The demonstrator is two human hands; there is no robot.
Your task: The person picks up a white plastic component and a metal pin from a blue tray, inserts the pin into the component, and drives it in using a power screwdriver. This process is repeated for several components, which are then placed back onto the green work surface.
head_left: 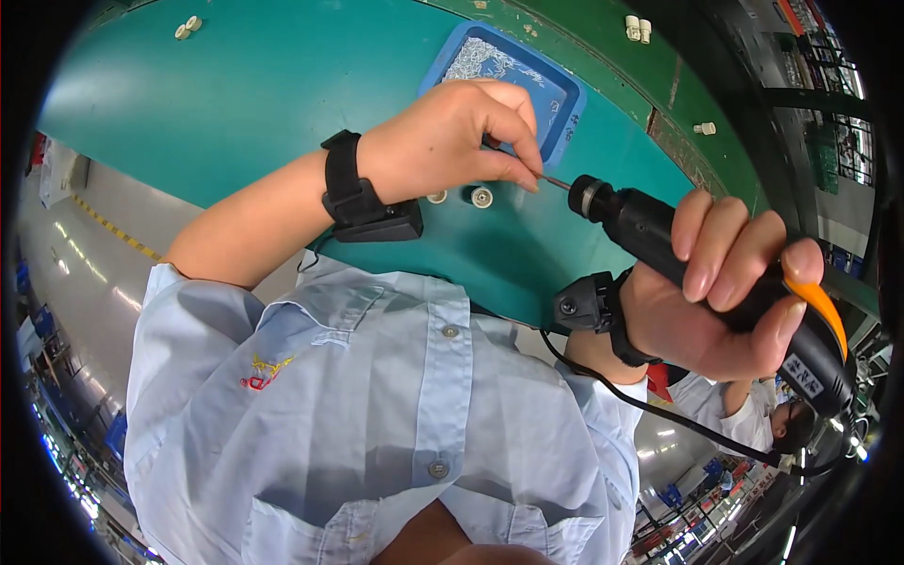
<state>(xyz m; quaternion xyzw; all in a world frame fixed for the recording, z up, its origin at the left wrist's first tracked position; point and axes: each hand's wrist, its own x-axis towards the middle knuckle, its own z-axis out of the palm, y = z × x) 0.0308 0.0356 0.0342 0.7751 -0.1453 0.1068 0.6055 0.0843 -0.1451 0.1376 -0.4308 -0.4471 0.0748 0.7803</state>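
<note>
My right hand [730, 282] is wrapped round a black electric screwdriver [645, 226] with an orange lever, held tilted with its nose to the left. Its thin metal bit [557, 183] reaches the fingertips of my left hand [471, 137]. Thumb and forefinger of that hand are pinched together at the bit's tip; whatever small thing they hold is hidden. Just behind the left hand lies a blue tray [576, 99] holding many small silvery pieces [480, 58]. Below the left hand, two small round whitish parts, a nearer one [482, 197] and a partly covered one [437, 197], are on the green table.
The green table [254, 85] carries a pair of whitish parts [188, 27] at far left. On the green ledge [603, 47] beyond stand more such parts [637, 29] and one lying alone [704, 128]. A black cable [678, 421] hangs at right; another person [744, 414] is behind it.
</note>
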